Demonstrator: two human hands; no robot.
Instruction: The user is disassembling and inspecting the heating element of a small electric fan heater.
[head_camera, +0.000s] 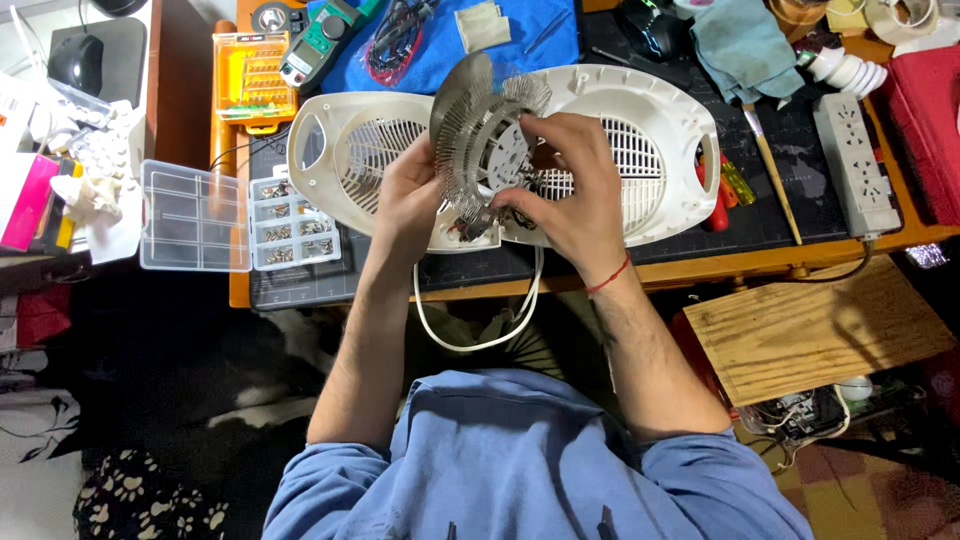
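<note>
A round metal heating coil assembly (478, 130) with a ring of fine wire loops is held up over a white oval plastic fan-heater housing (660, 110) on the dark work mat. My left hand (408, 195) grips the coil's lower left rim. My right hand (568, 185) holds its right side, fingers on the centre plate. Small wires and connectors hang under the coil. A white power cord (480, 335) loops down off the table edge.
A clear parts box (195, 215) and a tray of screws (290, 225) lie at left. An orange screwdriver bit set (250, 75), a multimeter (320, 40), a blue cloth (500, 45), red screwdrivers (718, 195), a brush (772, 170), a white power strip (855, 165) and a wooden board (815, 330) surround the mat.
</note>
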